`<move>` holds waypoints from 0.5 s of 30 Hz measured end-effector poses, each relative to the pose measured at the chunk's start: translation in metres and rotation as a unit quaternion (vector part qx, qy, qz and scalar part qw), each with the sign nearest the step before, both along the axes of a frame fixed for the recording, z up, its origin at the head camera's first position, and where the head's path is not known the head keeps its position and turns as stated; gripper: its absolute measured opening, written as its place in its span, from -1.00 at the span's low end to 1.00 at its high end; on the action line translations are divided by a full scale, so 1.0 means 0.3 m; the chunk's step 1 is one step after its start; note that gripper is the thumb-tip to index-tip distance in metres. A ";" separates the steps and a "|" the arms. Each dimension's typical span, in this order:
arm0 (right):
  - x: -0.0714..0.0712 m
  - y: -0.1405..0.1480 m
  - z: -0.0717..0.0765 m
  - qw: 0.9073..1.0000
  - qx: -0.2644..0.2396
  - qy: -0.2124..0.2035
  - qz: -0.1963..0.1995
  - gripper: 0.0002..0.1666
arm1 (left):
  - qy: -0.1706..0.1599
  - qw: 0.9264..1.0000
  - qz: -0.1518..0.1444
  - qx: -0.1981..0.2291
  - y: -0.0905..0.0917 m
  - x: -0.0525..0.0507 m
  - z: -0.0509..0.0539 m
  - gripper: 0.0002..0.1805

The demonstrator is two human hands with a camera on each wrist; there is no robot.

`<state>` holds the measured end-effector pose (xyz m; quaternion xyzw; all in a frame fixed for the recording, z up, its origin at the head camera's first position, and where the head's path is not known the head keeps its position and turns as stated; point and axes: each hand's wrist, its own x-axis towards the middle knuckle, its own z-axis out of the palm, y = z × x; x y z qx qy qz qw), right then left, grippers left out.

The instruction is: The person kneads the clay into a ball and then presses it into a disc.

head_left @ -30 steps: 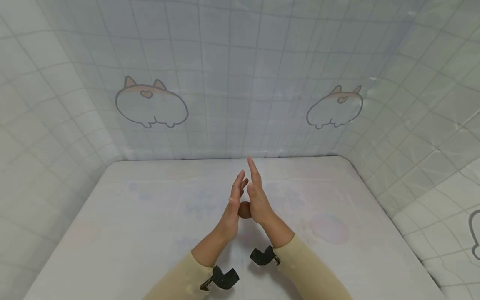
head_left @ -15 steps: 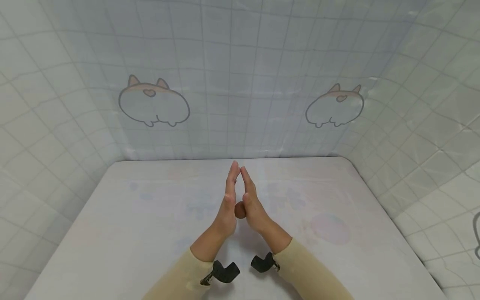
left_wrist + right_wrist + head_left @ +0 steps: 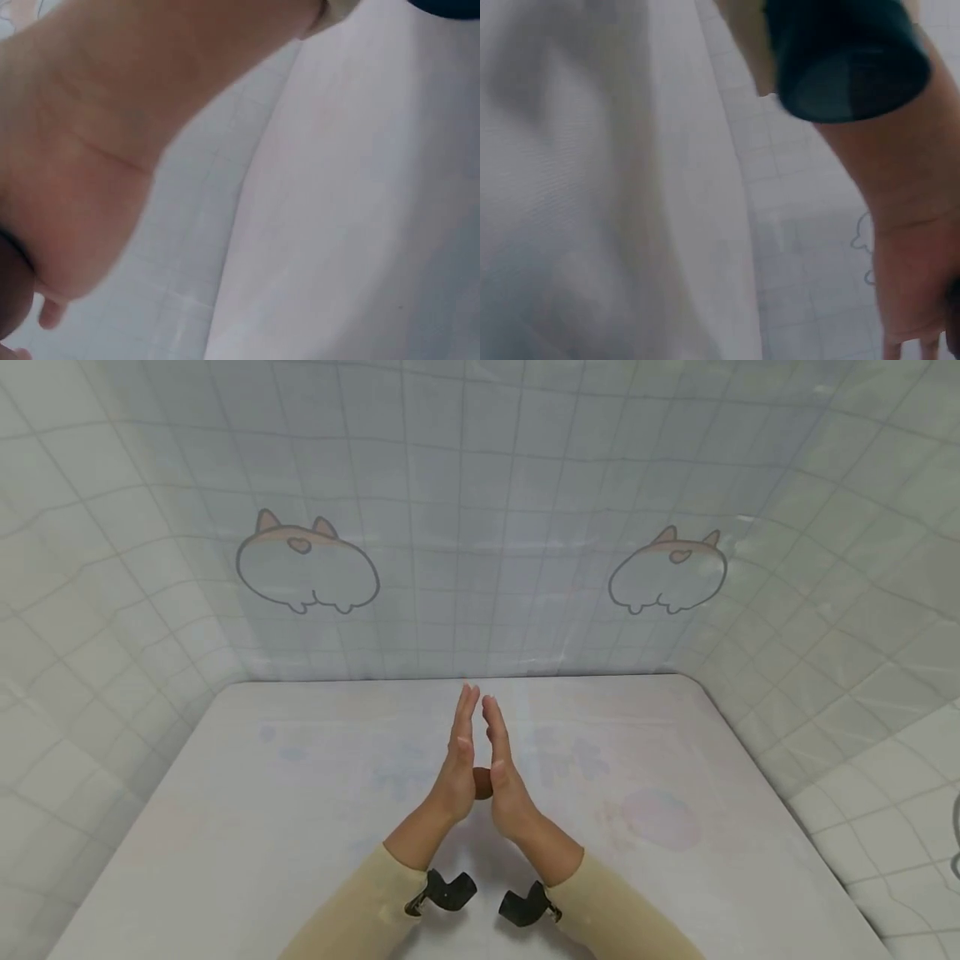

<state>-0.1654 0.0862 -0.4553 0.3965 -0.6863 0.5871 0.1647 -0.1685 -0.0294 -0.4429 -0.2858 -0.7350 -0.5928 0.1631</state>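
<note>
A small brown ball point(image 3: 482, 783) sits between my two palms, held up above the table. My left hand point(image 3: 456, 777) presses it from the left and my right hand point(image 3: 512, 793) from the right. Both sets of fingers are straight and point forward, with a narrow gap between the fingertips. Part of the ball's surface is hidden by the palms. In the left wrist view the ball point(image 3: 13, 292) shows at the left edge against the palm. Only a dark sliver of it appears at the right edge of the right wrist view.
The white table point(image 3: 225, 827) carries faint pastel prints. Behind it and at both sides hang pale gridded sheets point(image 3: 495, 527) with cartoon animal drawings. A black wrist mount point(image 3: 450, 891) juts inward from the left sleeve, and another point(image 3: 522, 906) from the right.
My right hand has slid back toward me while my left hand has gone forward, so the fingertips are nearly level. The ball stays between the palms, shifted slightly left.
</note>
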 end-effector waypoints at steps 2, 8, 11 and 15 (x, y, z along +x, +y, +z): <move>0.002 0.001 0.016 1.000 -0.011 0.003 -0.010 0.02 | -0.009 1.000 -0.009 -0.002 -0.001 -0.001 -0.010 -0.01; -0.009 0.016 0.063 0.998 -0.044 -0.014 -0.037 0.00 | -0.035 0.999 -0.034 -0.023 0.008 0.007 -0.033 -0.04; -0.024 0.023 0.078 0.997 -0.051 -0.023 -0.051 -0.01 | -0.049 0.997 -0.050 -0.029 0.012 0.015 -0.042 -0.05; -0.050 0.026 0.088 0.996 -0.043 -0.036 -0.071 0.00 | -0.058 0.995 -0.074 -0.026 0.013 0.029 -0.042 -0.06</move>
